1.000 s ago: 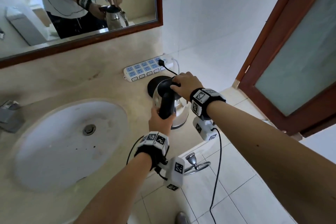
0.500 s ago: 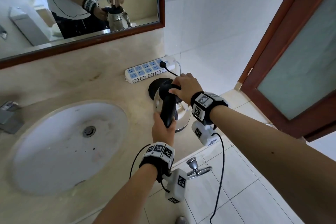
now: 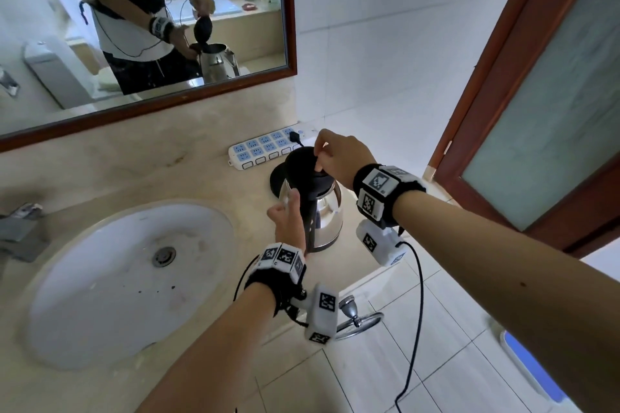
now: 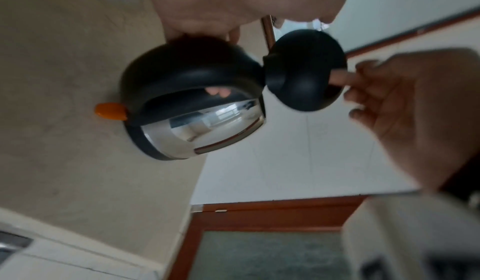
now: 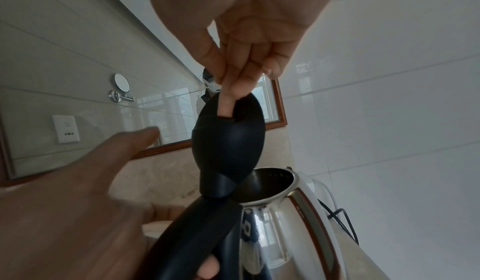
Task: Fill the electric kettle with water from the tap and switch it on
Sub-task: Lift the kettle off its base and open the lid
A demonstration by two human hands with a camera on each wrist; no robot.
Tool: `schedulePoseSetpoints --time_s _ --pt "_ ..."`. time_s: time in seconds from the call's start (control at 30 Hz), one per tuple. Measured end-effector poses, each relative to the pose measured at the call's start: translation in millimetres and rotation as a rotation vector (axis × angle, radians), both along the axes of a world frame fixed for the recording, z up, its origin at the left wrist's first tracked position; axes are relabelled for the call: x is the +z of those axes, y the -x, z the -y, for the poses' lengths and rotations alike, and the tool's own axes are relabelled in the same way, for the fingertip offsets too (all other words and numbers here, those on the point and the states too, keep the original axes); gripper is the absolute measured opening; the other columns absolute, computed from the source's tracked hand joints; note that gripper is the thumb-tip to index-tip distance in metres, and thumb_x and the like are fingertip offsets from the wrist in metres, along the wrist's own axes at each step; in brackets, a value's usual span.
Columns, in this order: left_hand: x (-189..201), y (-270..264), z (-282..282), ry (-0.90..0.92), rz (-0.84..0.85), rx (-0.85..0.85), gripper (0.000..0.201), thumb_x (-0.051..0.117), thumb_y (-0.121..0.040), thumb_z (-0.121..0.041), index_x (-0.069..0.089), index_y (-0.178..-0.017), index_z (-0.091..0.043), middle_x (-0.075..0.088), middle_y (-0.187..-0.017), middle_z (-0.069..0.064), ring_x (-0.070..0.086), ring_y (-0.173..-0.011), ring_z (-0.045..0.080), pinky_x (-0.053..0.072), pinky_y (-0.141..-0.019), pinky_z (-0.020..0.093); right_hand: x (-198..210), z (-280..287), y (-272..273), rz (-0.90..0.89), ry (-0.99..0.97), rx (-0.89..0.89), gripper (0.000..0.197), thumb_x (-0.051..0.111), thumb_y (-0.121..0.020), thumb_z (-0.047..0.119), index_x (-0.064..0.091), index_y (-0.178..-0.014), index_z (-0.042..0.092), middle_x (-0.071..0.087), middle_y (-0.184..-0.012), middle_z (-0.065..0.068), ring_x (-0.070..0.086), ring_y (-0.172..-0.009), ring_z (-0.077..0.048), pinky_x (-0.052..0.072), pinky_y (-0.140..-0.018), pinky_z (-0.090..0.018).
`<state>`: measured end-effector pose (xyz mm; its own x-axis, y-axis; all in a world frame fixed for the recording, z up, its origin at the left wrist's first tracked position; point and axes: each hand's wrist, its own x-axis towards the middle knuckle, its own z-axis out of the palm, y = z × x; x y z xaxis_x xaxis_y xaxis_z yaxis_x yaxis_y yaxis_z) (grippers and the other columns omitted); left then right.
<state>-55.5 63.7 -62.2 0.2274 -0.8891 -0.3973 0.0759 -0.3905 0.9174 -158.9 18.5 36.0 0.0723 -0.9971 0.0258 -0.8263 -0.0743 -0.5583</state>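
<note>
A steel electric kettle with a black handle stands near the counter's right end, in front of its round black base. My left hand grips the handle, thumb lifted off it. My right hand pinches the tab of the black hinged lid, which stands tilted up. In the right wrist view the lid is raised and the kettle's mouth shows open. The left wrist view shows an orange switch at the kettle's foot. The tap is at the far left.
A white oval sink lies left of the kettle. A white power strip with a black plug runs along the wall behind the base. A mirror hangs above. A wooden door is on the right; a towel ring hangs below the counter edge.
My right hand has lifted the lid from closed to tilted open. My left thumb has come off the handle. The kettle has hardly moved.
</note>
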Motion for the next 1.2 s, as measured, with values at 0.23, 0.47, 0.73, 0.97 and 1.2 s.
schedulePoseSetpoints --time_s 0.23,0.47,0.73,0.97,1.2 --pt "28 -7 15 -0.157 0.024 -0.128 0.091 0.024 -0.088 -0.076 0.018 -0.153 -0.013 0.017 -0.16 0.016 0.023 -0.145 0.033 0.017 -0.118 0.044 0 -12 5 0.083 -0.029 -0.02 0.027 0.045 -0.085 0.01 0.043 -0.067 0.03 0.075 -0.099 -0.01 0.066 -0.095 -0.03 0.053 -0.089 -0.04" --pt "6 -2 49 -0.284 0.055 -0.05 0.147 0.046 -0.029 -0.093 0.027 -0.15 -0.011 0.043 -0.146 0.018 0.045 -0.131 0.038 0.031 -0.111 0.051 -3 -12 9 0.094 -0.053 0.007 0.024 0.044 -0.085 0.01 0.045 -0.071 0.029 0.075 -0.099 -0.009 0.067 -0.097 -0.029 0.052 -0.092 -0.04" --pt "6 3 46 -0.322 0.067 -0.038 0.157 0.046 -0.026 -0.093 0.012 -0.153 -0.008 0.033 -0.151 0.023 0.036 -0.136 0.043 0.029 -0.111 0.056 4 -1 1 -0.062 0.05 -0.025 0.015 0.044 -0.087 0.013 0.057 -0.089 0.02 0.074 -0.094 -0.008 0.065 -0.089 -0.031 0.05 -0.078 -0.031" --pt "6 10 47 -0.322 -0.042 0.09 0.143 0.052 -0.03 -0.086 0.017 -0.15 -0.016 0.037 -0.148 0.021 0.04 -0.132 0.042 0.032 -0.107 0.053 8 16 -10 -0.153 0.106 -0.024 0.022 0.042 -0.09 0.014 0.059 -0.103 0.014 0.071 -0.097 -0.012 0.051 -0.073 -0.027 0.039 -0.067 -0.027" --pt "19 -10 35 -0.288 -0.069 0.1 0.129 0.053 -0.039 -0.08 0.027 -0.145 -0.011 0.047 -0.137 0.023 0.048 -0.122 0.045 0.039 -0.103 0.055 11 23 -25 -0.187 0.118 0.013 0.021 0.044 -0.09 0.014 0.06 -0.104 0.013 0.07 -0.1 -0.012 0.063 -0.088 -0.033 0.044 -0.072 -0.03"
